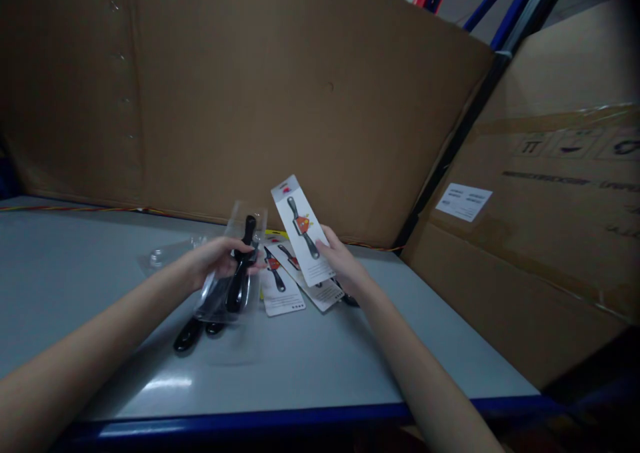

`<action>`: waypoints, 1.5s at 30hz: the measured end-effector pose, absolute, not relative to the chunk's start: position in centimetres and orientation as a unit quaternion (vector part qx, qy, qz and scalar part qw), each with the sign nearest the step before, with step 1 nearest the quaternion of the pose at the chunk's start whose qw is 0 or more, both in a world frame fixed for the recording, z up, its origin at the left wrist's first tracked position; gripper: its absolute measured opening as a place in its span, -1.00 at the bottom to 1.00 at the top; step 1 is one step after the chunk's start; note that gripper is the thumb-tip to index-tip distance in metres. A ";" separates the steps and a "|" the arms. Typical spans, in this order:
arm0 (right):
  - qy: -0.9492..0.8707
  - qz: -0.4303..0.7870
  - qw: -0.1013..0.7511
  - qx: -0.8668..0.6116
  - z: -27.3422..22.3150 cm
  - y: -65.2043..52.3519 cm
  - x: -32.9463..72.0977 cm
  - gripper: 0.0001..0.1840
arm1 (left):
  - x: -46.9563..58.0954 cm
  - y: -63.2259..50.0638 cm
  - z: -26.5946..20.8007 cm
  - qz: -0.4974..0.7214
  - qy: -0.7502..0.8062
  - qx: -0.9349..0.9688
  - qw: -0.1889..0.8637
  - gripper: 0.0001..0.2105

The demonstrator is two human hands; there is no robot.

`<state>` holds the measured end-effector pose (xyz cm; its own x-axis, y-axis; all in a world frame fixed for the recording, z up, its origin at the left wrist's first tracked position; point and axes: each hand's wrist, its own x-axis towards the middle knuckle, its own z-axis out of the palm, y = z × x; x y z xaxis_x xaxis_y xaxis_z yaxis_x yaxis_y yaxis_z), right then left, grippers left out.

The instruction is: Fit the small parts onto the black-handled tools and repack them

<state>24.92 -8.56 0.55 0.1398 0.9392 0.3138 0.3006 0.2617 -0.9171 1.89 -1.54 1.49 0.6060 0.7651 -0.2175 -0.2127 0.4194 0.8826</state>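
My left hand (223, 258) is closed on a clear plastic blister pack (220, 299), gripping it near its middle. Inside the plastic lies a black two-handled spokeshave (235, 293), tilted. My right hand (340, 259) pinches the lower right edge of a white printed card (305, 236), which stands raised and slanted, its face towards me. It bears a picture of the same kind of tool with an orange patch. Below and behind lie more printed cards (284, 303), overlapping on the table. Black handles (187, 336) show under the blister pack; how many tools lie there is partly hidden.
The grey table (320, 359) has a blue front edge (250, 421). Another clear plastic piece (160, 258) lies left of my left hand. A tall cardboard sheet (250, 93) stands behind, and a large taped carton (540, 239) with a white label borders the right side.
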 end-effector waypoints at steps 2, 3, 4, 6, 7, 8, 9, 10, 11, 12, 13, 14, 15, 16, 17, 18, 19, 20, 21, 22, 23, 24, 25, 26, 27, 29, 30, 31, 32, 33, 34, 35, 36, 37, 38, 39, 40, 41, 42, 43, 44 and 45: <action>-0.552 0.396 0.537 -0.500 1.4 -9.4 24.0 -0.52 | 2.1 -2.2 1.7 0.291 0.309 0.467 0.775 -0.69; -0.546 0.430 0.529 -0.487 1.7 -9.7 23.5 -0.50 | 2.2 -2.6 1.7 0.276 0.306 0.480 0.774 -0.70; -0.548 0.452 0.521 -0.474 1.9 -10.1 23.0 -0.49 | 2.4 -2.9 1.7 0.263 0.304 0.491 0.773 -0.70; -0.577 0.465 0.501 -0.448 2.0 -10.5 22.0 -0.47 | 2.7 -3.4 1.6 0.248 0.304 0.509 0.766 -0.71; -0.597 0.460 0.489 -0.439 1.8 -10.7 21.6 -0.48 | 2.9 -3.6 1.6 0.246 0.303 0.517 0.762 -0.71; -0.619 0.450 0.474 -0.435 1.6 -10.8 21.2 -0.48 | 3.1 -3.8 1.5 0.247 0.298 0.523 0.759 -0.70; -0.639 0.436 0.459 -0.437 1.4 -10.8 20.8 -0.49 | 3.3 -4.0 1.4 0.250 0.290 0.528 0.758 -0.68; -0.654 0.419 0.448 -0.443 1.1 -10.8 20.5 -0.49 | 3.5 -4.2 1.4 0.253 0.282 0.530 0.758 -0.65; -0.662 0.401 0.444 -0.452 0.9 -10.8 20.2 -0.48 | 3.7 -4.5 1.4 0.256 0.275 0.530 0.760 -0.62; -0.662 0.384 0.449 -0.461 0.8 -10.8 20.1 -0.47 | 3.8 -4.7 1.5 0.257 0.271 0.529 0.762 -0.59; -0.657 0.371 0.462 -0.467 0.7 -10.7 20.0 -0.45 | 3.9 -4.9 1.5 0.256 0.266 0.528 0.765 -0.56; -0.645 0.365 0.482 -0.468 0.7 -10.7 20.0 -0.43 | 4.0 -5.1 1.6 0.250 0.259 0.528 0.769 -0.55; -0.628 0.367 0.506 -0.464 0.7 -10.7 20.2 -0.41 | 4.0 -5.2 1.7 0.241 0.249 0.531 0.773 -0.55; -0.605 0.379 0.529 -0.458 0.8 -10.6 20.4 -0.38 | 3.9 -5.3 1.8 0.228 0.237 0.536 0.778 -0.55; -0.582 0.397 0.548 -0.451 0.9 -10.5 20.8 -0.34 | 3.7 -5.3 1.9 0.214 0.227 0.541 0.781 -0.55; -0.556 0.415 0.564 -0.447 1.1 -10.4 21.2 -0.31 | 3.5 -5.3 2.0 0.201 0.220 0.547 0.782 -0.55; -0.529 0.430 0.578 -0.447 1.2 -10.2 21.7 -0.31 | 3.3 -5.3 2.1 0.189 0.220 0.553 0.781 -0.56; -0.503 0.440 0.591 -0.452 1.3 -10.0 22.4 -0.35 | 3.1 -5.2 2.3 0.180 0.225 0.557 0.779 -0.57; -0.479 0.442 0.605 -0.458 1.4 -9.7 23.0 -0.43 | 2.8 -5.1 2.5 0.174 0.233 0.559 0.776 -0.58; -0.456 0.437 0.621 -0.465 1.4 -9.5 23.7 -0.52 | 2.5 -5.1 2.6 0.168 0.241 0.561 0.774 -0.59; -0.433 0.428 0.640 -0.468 1.5 -9.2 24.4 -0.61 | 2.3 -5.0 2.8 0.161 0.247 0.564 0.771 -0.59; -0.408 0.417 0.663 -0.470 1.6 -9.0 25.0 -0.68 | 2.1 -4.9 3.0 0.151 0.250 0.567 0.770 -0.59; -0.380 0.406 0.688 -0.467 1.6 -8.7 25.6 -0.73 | 1.9 -4.9 3.1 0.137 0.252 0.570 0.770 -0.58; -0.349 0.395 0.715 -0.460 1.6 -8.5 26.2 -0.76 | 1.7 -4.9 3.2 0.118 0.253 0.575 0.769 -0.58; -0.319 0.382 0.742 -0.449 1.7 -8.4 26.6 -0.78 | 1.6 -4.9 3.3 0.096 0.255 0.580 0.768 -0.58; -0.276 0.356 0.789 -0.417 1.8 -8.2 27.3 -0.79 | 1.5 -5.0 3.4 0.055 0.261 0.585 0.766 -0.57; -0.265 0.345 0.806 -0.402 1.8 -8.2 27.5 -0.77 | 1.4 -5.1 3.3 0.041 0.262 0.586 0.765 -0.57; -0.260 0.335 0.818 -0.388 1.8 -8.2 27.6 -0.75 | 1.4 -5.2 3.3 0.030 0.260 0.587 0.766 -0.57; -0.259 0.327 0.827 -0.376 1.8 -8.2 27.7 -0.72 | 1.4 -5.2 3.2 0.021 0.256 0.588 0.767 -0.58; -0.260 0.321 0.833 -0.368 1.8 -8.2 27.7 -0.69 | 1.4 -5.2 3.1 0.012 0.249 0.588 0.769 -0.60; -0.262 0.314 0.838 -0.362 1.7 -8.3 27.7 -0.66 | 1.4 -5.2 3.0 0.004 0.239 0.589 0.772 -0.62; -0.262 0.306 0.842 -0.359 1.7 -8.3 27.6 -0.64 | 1.4 -5.0 2.9 -0.004 0.227 0.591 0.774 -0.64; -0.261 0.296 0.846 -0.358 1.6 -8.2 27.5 -0.62 | 1.4 -4.9 2.8 -0.012 0.214 0.592 0.777 -0.65; -0.260 0.287 0.850 -0.358 1.6 -8.2 27.4 -0.60 | 1.4 -4.7 2.6 -0.020 0.200 0.593 0.780 -0.65; -0.260 0.282 0.851 -0.358 1.5 -8.2 27.3 -0.59 | 1.4 -4.5 2.4 -0.027 0.189 0.594 0.782 -0.65; -0.262 0.280 0.852 -0.358 1.5 -8.1 27.3 -0.58 | 1.5 -4.2 2.3 -0.034 0.182 0.594 0.783 -0.65; -0.266 0.280 0.851 -0.355 1.5 -8.1 27.2 -0.57 | 1.5 -4.0 2.1 -0.043 0.180 0.595 0.782 -0.64; -0.272 0.280 0.852 -0.350 1.5 -8.1 27.2 -0.57 | 1.5 -3.9 2.0 -0.053 0.179 0.597 0.780 -0.63; -0.276 0.278 0.854 -0.343 1.6 -8.1 27.2 -0.56 | 1.6 -3.8 2.0 -0.060 0.181 0.600 0.777 -0.62; -0.279 0.274 0.857 -0.335 1.6 -8.2 27.3 -0.55 | 1.6 -3.7 2.0 -0.064 0.184 0.604 0.773 -0.61; -0.278 0.268 0.862 -0.328 1.7 -8.2 27.4 -0.54 | 1.6 -3.7 2.0 -0.067 0.188 0.608 0.768 -0.60; -0.275 0.262 0.867 -0.324 1.8 -8.3 27.5 -0.54 | 1.6 -3.8 2.1 -0.069 0.194 0.612 0.764 -0.59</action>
<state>27.48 -8.29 1.82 0.7116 0.6317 0.3075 -0.2756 0.6536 -0.7049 1.58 -3.77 2.11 0.9153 0.1328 -0.3802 0.3421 0.2418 0.9080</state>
